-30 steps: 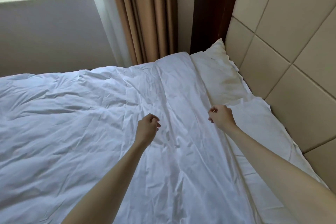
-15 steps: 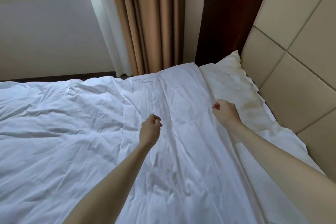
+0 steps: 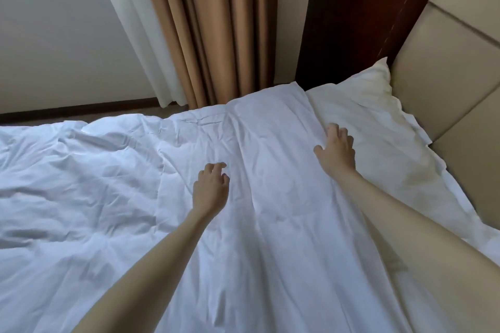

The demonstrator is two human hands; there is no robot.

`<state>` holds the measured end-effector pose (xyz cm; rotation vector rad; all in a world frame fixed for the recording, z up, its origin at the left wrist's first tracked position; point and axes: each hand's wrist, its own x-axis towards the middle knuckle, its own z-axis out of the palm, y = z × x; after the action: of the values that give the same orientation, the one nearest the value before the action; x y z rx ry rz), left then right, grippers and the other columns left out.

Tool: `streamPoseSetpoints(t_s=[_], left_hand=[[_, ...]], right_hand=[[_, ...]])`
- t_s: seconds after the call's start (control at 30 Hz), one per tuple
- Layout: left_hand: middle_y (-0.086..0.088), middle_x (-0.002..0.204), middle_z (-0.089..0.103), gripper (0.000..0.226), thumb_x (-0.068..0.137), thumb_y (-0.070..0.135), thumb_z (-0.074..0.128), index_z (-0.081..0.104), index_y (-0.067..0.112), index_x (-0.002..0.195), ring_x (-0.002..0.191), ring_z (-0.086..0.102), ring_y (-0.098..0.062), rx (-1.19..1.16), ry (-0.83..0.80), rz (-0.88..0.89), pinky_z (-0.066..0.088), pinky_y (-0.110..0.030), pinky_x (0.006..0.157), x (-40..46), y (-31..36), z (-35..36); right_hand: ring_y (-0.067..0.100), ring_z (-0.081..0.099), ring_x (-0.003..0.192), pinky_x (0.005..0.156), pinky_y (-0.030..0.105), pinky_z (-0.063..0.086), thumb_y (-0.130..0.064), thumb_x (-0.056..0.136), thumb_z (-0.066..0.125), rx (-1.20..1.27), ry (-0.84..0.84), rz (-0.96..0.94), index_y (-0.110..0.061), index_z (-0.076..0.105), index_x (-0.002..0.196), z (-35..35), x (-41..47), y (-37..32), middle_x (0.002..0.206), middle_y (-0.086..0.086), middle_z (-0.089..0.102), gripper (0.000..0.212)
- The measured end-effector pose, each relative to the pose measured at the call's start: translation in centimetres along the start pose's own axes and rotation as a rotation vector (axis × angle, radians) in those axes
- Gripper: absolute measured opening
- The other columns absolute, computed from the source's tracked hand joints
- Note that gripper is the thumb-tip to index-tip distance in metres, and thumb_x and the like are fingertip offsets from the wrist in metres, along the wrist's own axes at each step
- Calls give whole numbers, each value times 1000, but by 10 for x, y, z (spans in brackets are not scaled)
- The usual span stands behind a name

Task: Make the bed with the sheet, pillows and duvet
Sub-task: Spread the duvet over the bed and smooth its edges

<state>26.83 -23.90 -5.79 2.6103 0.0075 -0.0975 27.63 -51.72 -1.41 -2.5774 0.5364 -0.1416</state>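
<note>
Most of the view is filled by a white duvet (image 3: 135,211), which is spread across the bed from the left edge to near the headboard and is creased throughout, with deeper folds at the left and a long ridge running down the middle. Its top edge lies just beside the pillows, slightly overlapping them. A padded beige headboard (image 3: 446,89) is seen along the right side, divided into panels by seams. Behind the bed, tan curtains (image 3: 211,30) hang to the floor, with a pale sheer panel (image 3: 140,35) at their left and a dark wooden panel (image 3: 346,16) at their right. A plain light wall (image 3: 54,35) is seen at the upper left, edged below by a dark skirting strip.

A white pillow (image 3: 359,105) is set against the headboard at the far corner of the bed, and a second pillow (image 3: 422,189) lies nearer, partly hidden by the right forearm.

The right hand (image 3: 336,151) is laid palm down at the duvet's top edge, where it meets the far pillow; its fingers are spread and only slightly bent, and nothing is gripped. The left hand (image 3: 211,186) is held over the middle of the duvet with fingers loosely curled and nothing held in them; whether the fabric is touched cannot be told.
</note>
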Motion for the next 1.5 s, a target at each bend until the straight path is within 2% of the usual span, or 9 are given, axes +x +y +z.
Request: streamPoseSetpoints(t_s=[0.23, 0.47, 0.57, 0.67, 0.87, 1.17, 1.3, 1.37, 1.5], left_hand=[[-3, 156, 23, 46, 101, 26, 34, 30, 24, 146, 140, 26, -25, 273, -68, 146, 29, -45, 107, 74, -16, 49], [3, 160, 0, 54, 99, 36, 29, 12, 33, 150, 147, 0, -20, 369, -235, 69, 8, -52, 113, 99, -51, 98], [3, 161, -4, 53, 101, 39, 21, 5, 33, 152, 148, -6, -18, 399, -236, 84, 2, -50, 115, 99, -57, 112], [3, 161, -8, 54, 102, 41, 17, 0, 33, 152, 148, -8, -17, 431, -243, 96, 0, -49, 116, 100, -61, 116], [3, 161, -8, 55, 102, 45, 16, 0, 33, 153, 148, -8, -18, 369, -240, 66, 0, -48, 116, 97, -47, 113], [-2, 161, -13, 57, 101, 44, 16, -5, 32, 152, 148, -11, -16, 242, -209, 163, 4, -49, 116, 118, 6, 108], [-1, 161, -10, 57, 101, 45, 20, 1, 32, 153, 148, -8, -19, 323, -337, 133, 3, -51, 116, 121, -12, 129], [-1, 162, -8, 58, 100, 45, 22, 4, 31, 153, 148, -7, -21, 370, -405, 104, 3, -52, 116, 127, -18, 139], [-3, 161, -11, 60, 100, 45, 23, 2, 29, 153, 148, -9, -23, 479, -454, 106, 3, -53, 115, 139, -20, 146]], right_hand=[[37, 37, 119, 87, 42, 35, -24, 86, 60, 45, -84, 166, -7, 30, 129, 48, 71, 8, 132, 16, 36, 56], [38, 45, 123, 93, 39, 40, -33, 84, 69, 155, -138, 317, -2, 26, 132, 82, 116, 8, 135, 19, 45, 72], [38, 46, 124, 94, 37, 41, -39, 85, 68, 257, -161, 317, 1, 30, 135, 92, 122, 7, 139, 20, 43, 75], [37, 51, 120, 94, 36, 42, -40, 93, 56, 236, -182, 244, 0, 48, 131, 104, 122, 4, 133, 19, 51, 55], [40, 52, 116, 90, 41, 43, -35, 99, 45, 96, -15, 181, -10, 51, 132, 69, 127, 8, 129, 18, 53, 42], [41, 57, 94, 70, 38, 38, -31, 100, 42, 69, 411, 151, -5, 57, 102, 12, 148, 29, 104, 21, 61, 29], [42, 49, 113, 85, 45, 36, -13, 99, 39, -40, 338, 282, -4, 37, 127, 31, 142, 39, 126, 23, 49, 29], [41, 41, 117, 92, 49, 33, -4, 92, 44, -165, 346, 193, -8, 35, 132, 46, 138, 43, 136, 20, 38, 42], [33, 30, 128, 101, 49, 27, -38, 98, 39, -252, 104, -54, -29, 34, 141, 92, 124, 52, 152, 6, 19, 44]])
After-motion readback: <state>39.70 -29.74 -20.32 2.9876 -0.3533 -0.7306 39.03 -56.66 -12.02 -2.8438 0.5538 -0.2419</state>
